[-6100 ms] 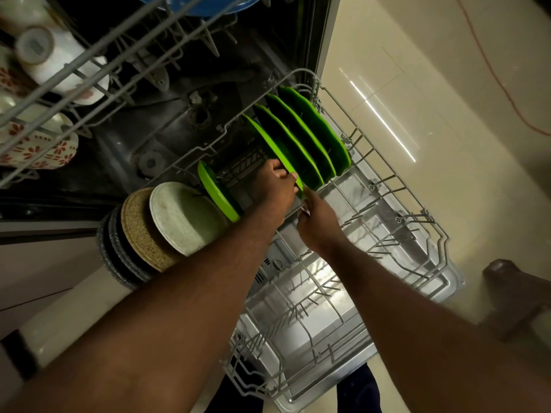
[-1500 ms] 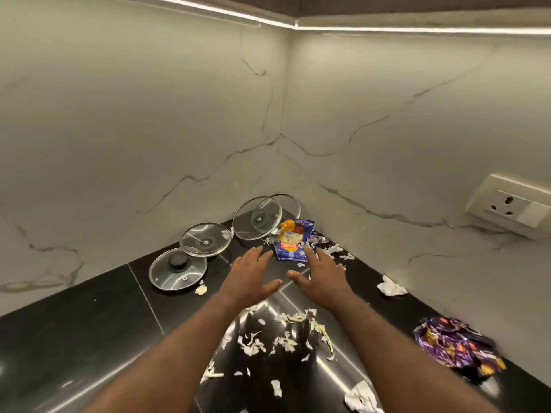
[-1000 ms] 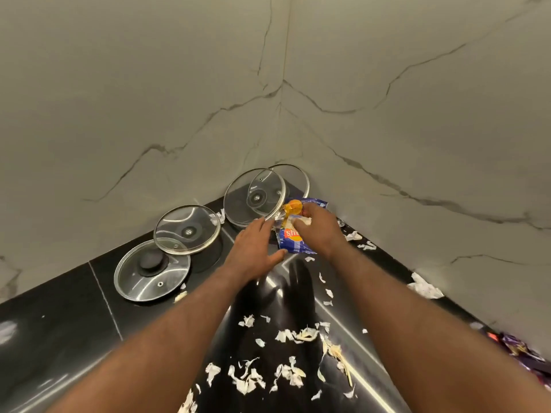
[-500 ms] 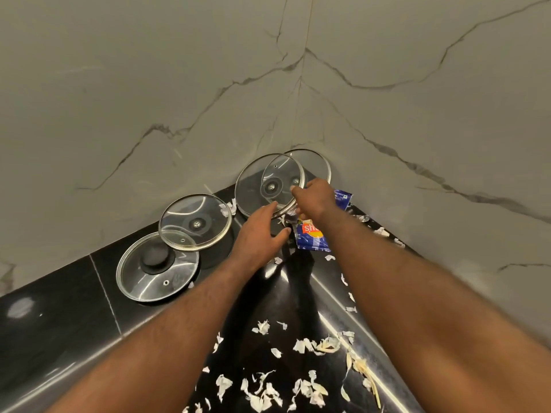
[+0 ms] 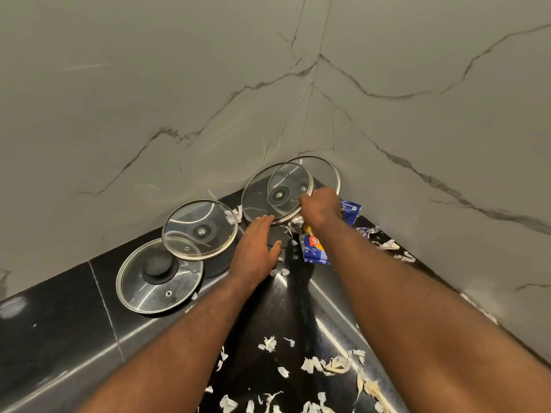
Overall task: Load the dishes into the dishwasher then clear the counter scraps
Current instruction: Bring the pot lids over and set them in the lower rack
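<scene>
Centre frame, counter (image 5: 59, 338): our left hand (image 5: 256, 248) flat, fingers straight, by lid (image 5: 262, 198); right hand (image 5: 320, 208) curled over wrapper (image 5: 316, 251), hold we cannot tell. Scraps (image 5: 313, 365) lower right.

Both arms reach toward the far corner of the surface (image 5: 59, 338). The left hand (image 5: 256, 248) lies flat, fingers straight. The right hand (image 5: 320, 208) has its fingers curled under.

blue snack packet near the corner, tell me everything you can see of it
The snack packet is a glossy blue wrapper with a red and yellow logo, crumpled and lying on the black counter near the wall corner. The right hand and wrist cross its middle, so only its two ends show; whether the fingers pinch it cannot be told. White scraps lie right beside it.
</scene>
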